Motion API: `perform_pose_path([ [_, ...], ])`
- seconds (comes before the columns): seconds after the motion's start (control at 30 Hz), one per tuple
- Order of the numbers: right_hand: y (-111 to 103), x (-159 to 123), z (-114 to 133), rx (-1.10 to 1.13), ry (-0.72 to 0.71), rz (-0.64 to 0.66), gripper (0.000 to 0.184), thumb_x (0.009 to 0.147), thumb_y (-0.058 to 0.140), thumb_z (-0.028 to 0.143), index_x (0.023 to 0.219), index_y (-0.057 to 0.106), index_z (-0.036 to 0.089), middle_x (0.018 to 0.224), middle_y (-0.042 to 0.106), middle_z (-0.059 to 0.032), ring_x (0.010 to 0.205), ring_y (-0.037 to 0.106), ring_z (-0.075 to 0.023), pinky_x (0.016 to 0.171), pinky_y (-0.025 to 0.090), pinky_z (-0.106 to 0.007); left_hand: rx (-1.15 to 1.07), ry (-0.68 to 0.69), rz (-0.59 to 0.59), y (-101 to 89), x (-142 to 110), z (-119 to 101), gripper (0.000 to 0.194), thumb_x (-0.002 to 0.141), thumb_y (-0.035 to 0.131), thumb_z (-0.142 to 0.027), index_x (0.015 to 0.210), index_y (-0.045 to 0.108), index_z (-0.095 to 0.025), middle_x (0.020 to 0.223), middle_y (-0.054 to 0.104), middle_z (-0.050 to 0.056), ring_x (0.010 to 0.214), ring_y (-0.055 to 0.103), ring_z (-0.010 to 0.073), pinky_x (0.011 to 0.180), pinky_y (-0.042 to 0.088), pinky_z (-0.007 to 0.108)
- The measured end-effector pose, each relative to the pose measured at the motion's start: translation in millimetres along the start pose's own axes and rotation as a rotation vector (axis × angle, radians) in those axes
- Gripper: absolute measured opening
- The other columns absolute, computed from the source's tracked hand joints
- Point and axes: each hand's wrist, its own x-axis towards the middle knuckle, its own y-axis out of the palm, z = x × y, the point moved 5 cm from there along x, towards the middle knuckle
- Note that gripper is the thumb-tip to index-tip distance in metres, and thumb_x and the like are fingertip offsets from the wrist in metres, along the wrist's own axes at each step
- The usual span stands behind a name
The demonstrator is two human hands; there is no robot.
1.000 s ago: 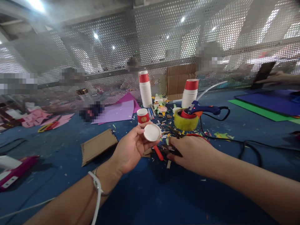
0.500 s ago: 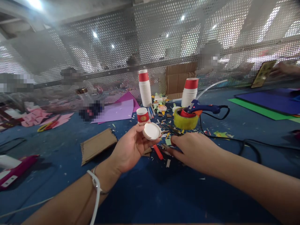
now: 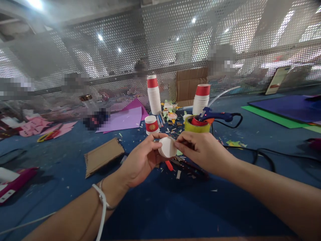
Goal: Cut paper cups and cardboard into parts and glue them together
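Between my hands is a shallow round white paper cup base (image 3: pixel 168 147), its flat face turned up towards me. My left hand (image 3: pixel 140 155) holds it by the left side, with the thumb at its rim and fingers curled behind it. At its right edge the thumb and fingertips of my right hand (image 3: pixel 204 149) are pinched together on the rim. Just beyond stands a red and white paper cup (image 3: pixel 151 125). Under the hands lie a red marker-like stick (image 3: pixel 169 165) and many paper scraps (image 3: pixel 178 174), partly hidden.
Behind the hands, a blue glue gun (image 3: pixel 217 115) rests on a yellow tape roll (image 3: pixel 197 125), its black cord trailing right. Two cup stacks (image 3: pixel 154 100) stand near the perforated screen (image 3: pixel 112 67). Corrugated cardboard (image 3: pixel 104 156) lies left, yellow-handled scissors (image 3: pixel 48 135) farther left.
My right hand has risen from the scraps to the cup base and now pinches its edge. The base has moved slightly right and tilted. At far right, the other person's hand has left the upright panel.
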Motion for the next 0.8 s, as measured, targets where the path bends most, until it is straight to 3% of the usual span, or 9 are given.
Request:
perform_pose_path([
  [0.4,-4.1,-2.5,8.0,0.054,-0.071,-0.082,0.014,0.087,0.052,0.019,0.074,0.056,0.018,0.059,0.048,0.0046,0.052,0.04,-0.0094,0.052,0.028,-0.024,0.036,0.029,0.091,3.8,-5.0,-3.7,0.03,0.082,0.077,-0.028,0.11,0.066,-0.021,0.106,0.068,0.006,0.09,0.065,0.0171,0.086,0.056,0.033],
  [0.8,-10.4,-3.0,1.0,0.1,-0.078,-0.178,0.013,0.088,0.053,0.022,0.075,0.053,0.019,0.058,0.047,0.0058,0.05,0.039,-0.0079,0.05,0.03,-0.022,-0.109,-0.023,-0.01,-5.5,3.0,-2.0,0.03,0.089,0.068,-0.035,0.109,0.073,-0.012,0.108,0.072,0.012,0.085,0.068,0.0194,0.074,0.06,0.03],
])
